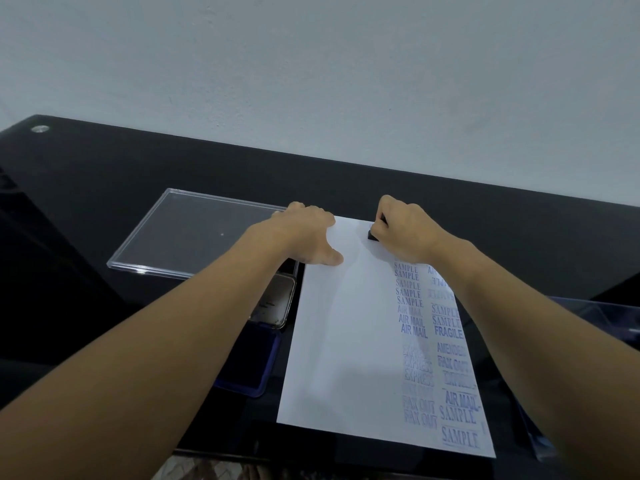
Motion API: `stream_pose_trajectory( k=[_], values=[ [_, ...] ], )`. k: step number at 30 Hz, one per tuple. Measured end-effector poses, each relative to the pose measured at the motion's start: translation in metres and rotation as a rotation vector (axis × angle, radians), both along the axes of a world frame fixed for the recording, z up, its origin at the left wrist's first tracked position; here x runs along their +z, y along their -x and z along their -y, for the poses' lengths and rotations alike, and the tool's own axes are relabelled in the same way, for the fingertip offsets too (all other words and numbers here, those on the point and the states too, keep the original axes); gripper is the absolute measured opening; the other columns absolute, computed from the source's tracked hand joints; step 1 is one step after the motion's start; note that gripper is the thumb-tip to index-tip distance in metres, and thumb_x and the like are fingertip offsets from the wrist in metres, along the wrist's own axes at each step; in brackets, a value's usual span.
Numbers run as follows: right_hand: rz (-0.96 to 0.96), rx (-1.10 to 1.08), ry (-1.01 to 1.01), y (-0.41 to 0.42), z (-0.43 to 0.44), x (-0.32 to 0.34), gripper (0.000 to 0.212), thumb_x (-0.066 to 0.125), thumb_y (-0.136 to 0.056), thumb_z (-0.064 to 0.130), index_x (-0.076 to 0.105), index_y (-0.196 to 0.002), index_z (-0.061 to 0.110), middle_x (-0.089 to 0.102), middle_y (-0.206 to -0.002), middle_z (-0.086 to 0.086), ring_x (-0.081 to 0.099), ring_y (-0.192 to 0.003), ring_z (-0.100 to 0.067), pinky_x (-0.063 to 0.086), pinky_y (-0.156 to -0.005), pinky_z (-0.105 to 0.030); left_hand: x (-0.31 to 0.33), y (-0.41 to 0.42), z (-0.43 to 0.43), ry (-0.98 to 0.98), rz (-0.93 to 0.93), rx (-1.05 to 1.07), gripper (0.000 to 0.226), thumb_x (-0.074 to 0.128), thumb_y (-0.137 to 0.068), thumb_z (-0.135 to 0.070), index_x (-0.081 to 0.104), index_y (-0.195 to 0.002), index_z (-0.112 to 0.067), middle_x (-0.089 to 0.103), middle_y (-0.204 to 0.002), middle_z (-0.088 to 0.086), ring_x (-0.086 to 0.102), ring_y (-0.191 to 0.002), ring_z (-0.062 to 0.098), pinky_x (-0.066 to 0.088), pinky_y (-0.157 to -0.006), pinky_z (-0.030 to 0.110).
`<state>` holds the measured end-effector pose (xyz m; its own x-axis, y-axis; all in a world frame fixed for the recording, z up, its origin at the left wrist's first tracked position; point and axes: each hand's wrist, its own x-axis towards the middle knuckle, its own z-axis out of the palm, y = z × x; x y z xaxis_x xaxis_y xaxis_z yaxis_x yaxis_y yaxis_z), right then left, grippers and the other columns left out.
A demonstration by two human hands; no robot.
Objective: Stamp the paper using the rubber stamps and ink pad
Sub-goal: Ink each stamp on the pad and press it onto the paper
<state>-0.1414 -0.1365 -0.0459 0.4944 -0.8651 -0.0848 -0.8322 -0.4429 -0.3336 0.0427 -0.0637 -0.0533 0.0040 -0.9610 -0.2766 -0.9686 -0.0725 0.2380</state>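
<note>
Paper [346, 341] lies lengthwise on the black table [104, 174], with its right side already full of blue prints [415, 323]: SAMPLE, AIR MAIL, EXPRESS, FRAGILE and so on. Right hand [405, 230] has its fingers [388, 209] curled tight around a small black stamp [373, 235], which sits on the sheet near the far edge, just above the print columns. Left hand [304, 233] lies flat, palm down, on the far left corner, thumb out, gripping nothing. The blue pad [249, 362] sits open just left of the sheet, partly under the left forearm. A clear lid [194, 233] lies further back on the left.
</note>
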Motion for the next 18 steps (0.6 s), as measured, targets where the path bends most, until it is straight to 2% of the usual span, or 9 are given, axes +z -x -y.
stream_pose_trajectory(
  k=[12,18],
  values=[
    [0.012,-0.013,-0.007,-0.0012,-0.0015,-0.0002,0.016,0.043,-0.100,0.020,0.039,-0.085,0.017,0.054,-0.079,-0.006,0.044,-0.064,-0.018,0.033,-0.054,-0.031,0.0004,0.0006,0.0001,-0.004,0.008,-0.007,0.068,0.059,-0.084,-0.055,0.043,-0.139,-0.018,0.041,-0.147,-0.003,0.023,-0.140,0.028,0.034,-0.110,0.047],
    [0.006,-0.024,-0.013,-0.0026,-0.0014,-0.0001,0.012,0.043,-0.100,0.020,0.043,-0.091,0.013,0.054,-0.080,-0.006,0.044,-0.064,-0.018,0.034,-0.055,-0.031,0.0014,0.0003,-0.0004,-0.002,0.008,-0.013,0.068,0.058,-0.085,-0.055,0.043,-0.140,-0.017,0.042,-0.146,-0.002,0.023,-0.140,0.028,0.035,-0.110,0.049]
  ],
)
